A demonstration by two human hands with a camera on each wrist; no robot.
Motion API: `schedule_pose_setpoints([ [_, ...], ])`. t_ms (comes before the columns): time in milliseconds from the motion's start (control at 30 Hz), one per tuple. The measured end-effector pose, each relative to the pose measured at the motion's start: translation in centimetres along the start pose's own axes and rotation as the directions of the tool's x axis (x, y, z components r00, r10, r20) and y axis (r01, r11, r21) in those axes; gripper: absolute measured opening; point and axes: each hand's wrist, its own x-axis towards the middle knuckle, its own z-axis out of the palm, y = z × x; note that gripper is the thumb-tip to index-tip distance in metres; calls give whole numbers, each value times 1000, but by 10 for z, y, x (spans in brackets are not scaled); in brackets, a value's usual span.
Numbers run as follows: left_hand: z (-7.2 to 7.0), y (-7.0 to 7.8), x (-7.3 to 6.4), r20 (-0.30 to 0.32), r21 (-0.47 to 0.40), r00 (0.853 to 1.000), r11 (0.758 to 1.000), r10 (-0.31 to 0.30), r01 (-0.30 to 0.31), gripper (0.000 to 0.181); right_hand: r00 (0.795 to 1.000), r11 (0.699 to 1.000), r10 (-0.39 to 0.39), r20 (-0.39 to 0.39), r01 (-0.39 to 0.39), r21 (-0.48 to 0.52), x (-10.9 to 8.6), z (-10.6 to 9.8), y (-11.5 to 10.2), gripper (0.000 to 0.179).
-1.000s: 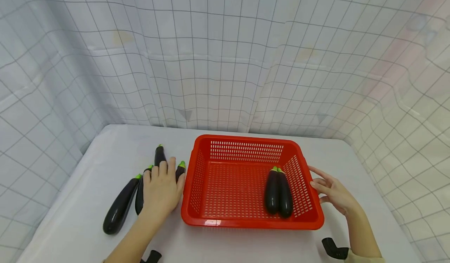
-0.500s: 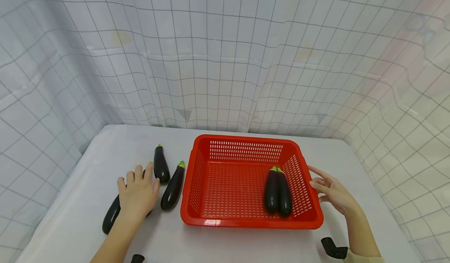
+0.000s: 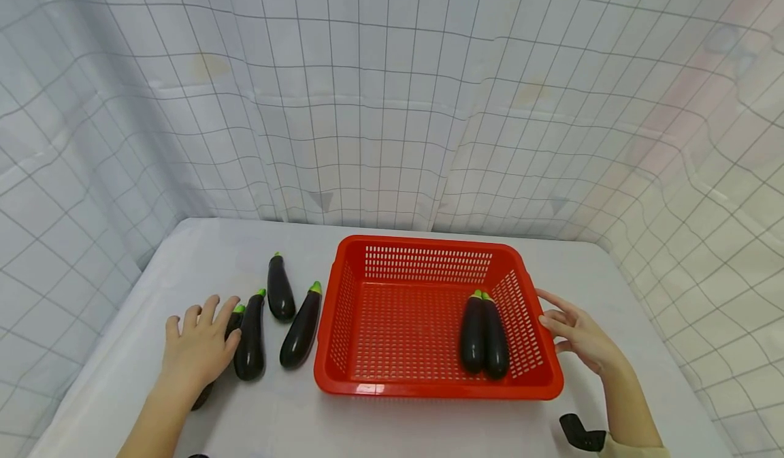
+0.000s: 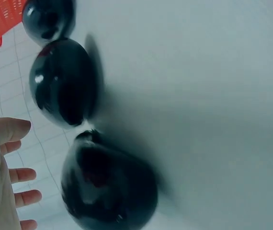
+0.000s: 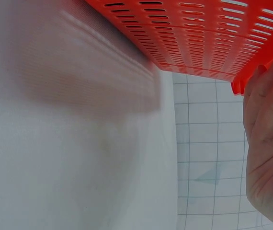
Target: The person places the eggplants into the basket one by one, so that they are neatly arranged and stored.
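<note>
In the head view my left hand (image 3: 197, 352) is over a dark eggplant (image 3: 235, 320) at the far left, hiding its middle; its fingers are spread. The left wrist view shows that hand (image 4: 0, 172) apart from the nearest eggplant (image 4: 108, 184). Just right of it lies another eggplant (image 3: 250, 342) with a green stem. My right hand (image 3: 578, 335) touches the right rim of a red plastic basket (image 3: 392, 390), fingers loosely extended; in the right wrist view its fingertips (image 5: 270, 74) meet the rim. Inside the basket two eggplants (image 3: 473, 335) lie side by side at the right.
Two more eggplants, one farther back (image 3: 280, 291) and one close to the basket's left wall (image 3: 301, 332), lie on the white-covered table (image 3: 429, 427). A white grid-patterned curtain (image 3: 392, 104) surrounds the table's back and sides.
My left hand has moved left and toward me, from over the middle eggplants to the leftmost one, uncovering the others. The right hand and basket have stayed in place.
</note>
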Motion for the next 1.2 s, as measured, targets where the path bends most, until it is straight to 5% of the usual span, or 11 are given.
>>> schedule_pose_setpoints([
  [833, 13, -50, -13, 129, 48, 987, 994, 91, -98, 62, 1000, 1000, -7, 8, 7, 12, -1, 0, -1, 57],
  [1200, 13, -59, -14, 82, 58, 983, 983, 167, -172, 62, 1000, 1000, -25, 16, 25, 9, 0, 0, 0, 57],
])
